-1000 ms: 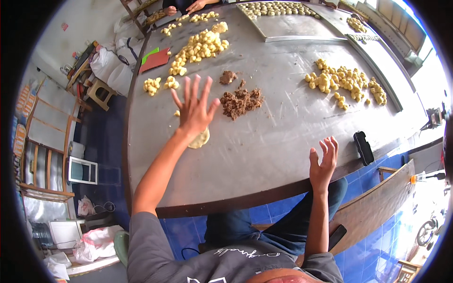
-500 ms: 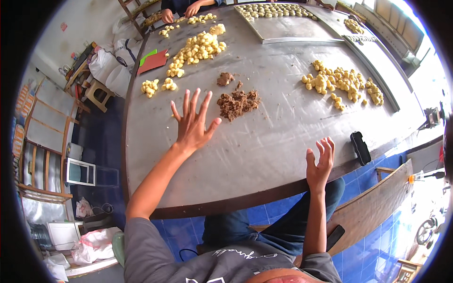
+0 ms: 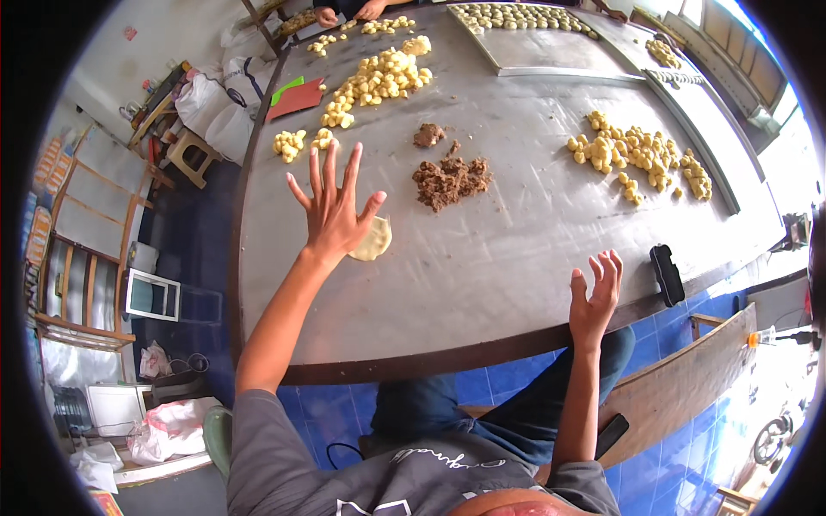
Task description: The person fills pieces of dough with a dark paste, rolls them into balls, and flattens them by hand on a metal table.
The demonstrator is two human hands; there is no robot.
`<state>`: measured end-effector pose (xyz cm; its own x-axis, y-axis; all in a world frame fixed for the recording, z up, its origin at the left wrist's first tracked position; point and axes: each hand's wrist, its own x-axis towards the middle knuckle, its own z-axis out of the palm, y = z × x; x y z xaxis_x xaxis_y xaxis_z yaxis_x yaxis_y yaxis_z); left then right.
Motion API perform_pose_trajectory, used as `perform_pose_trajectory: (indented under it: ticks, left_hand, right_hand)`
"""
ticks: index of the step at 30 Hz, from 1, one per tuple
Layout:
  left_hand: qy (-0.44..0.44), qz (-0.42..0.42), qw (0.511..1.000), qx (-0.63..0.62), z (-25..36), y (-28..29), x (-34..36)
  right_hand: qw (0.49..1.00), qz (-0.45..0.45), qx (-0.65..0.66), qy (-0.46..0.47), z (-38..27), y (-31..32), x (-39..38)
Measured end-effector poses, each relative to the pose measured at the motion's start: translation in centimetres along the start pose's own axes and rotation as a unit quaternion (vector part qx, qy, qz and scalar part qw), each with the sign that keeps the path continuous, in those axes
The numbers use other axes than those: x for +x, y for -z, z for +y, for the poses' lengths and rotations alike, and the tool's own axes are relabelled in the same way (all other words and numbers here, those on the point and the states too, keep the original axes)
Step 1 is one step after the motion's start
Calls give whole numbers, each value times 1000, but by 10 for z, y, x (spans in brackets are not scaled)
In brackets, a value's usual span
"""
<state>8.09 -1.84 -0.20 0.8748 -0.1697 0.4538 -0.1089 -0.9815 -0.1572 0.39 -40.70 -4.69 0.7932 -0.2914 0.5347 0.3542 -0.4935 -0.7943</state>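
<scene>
My left hand (image 3: 331, 206) is spread open over the metal table (image 3: 456, 284), partly covering a flattened pale dough disc (image 3: 372, 241). Just beyond, to its right, lie a crumbly brown heap (image 3: 447, 185) and a smaller brown lump (image 3: 428, 135). Small clusters of yellow dough pieces (image 3: 289, 144) sit past my left fingertips. My right hand (image 3: 594, 297) hangs at the near edge with loosely curved, separated fingers and holds nothing, left of a black slim object (image 3: 665, 275).
Yellow dough heaps lie far left (image 3: 379, 82) and right (image 3: 637, 155). A tray of shaped pieces (image 3: 551, 64), red (image 3: 295, 101) and green (image 3: 281, 86) flat pieces, and a co-worker's hands (image 3: 370, 10) are at the back. A bench (image 3: 688, 353) stands below the right edge.
My left hand first drew slightly back over the dough disc, hiding it, then moved forward and leftward, exposing much of it. My right hand has barely moved. The co-worker's hands have shifted.
</scene>
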Motion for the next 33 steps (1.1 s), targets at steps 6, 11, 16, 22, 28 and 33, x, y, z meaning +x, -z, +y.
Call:
perform_pose_trajectory:
  ticks: [6,11,16,22,28,33]
  left_hand:
    - [-33,-46,998,-41,18,-4,-1]
    - [5,-101,994,-36,17,-21,-13]
    - [41,-23,995,-83,7,-20,-8]
    - [-40,28,971,-236,1,-13,17]
    - [-125,-190,886,-403,7,-8,80]
    - [-235,-251,875,-341,9,-26,101]
  right_hand:
    - [1000,0,-20,11,0,2,2]
    - [1000,-8,-2,1,-1,0,0]
    - [1000,2,19,-7,4,-1,0]
    - [1000,2,1,9,1,0,2]
    - [1000,-8,9,1,4,1,1]
    - [998,-19,53,-7,6,-1,1]
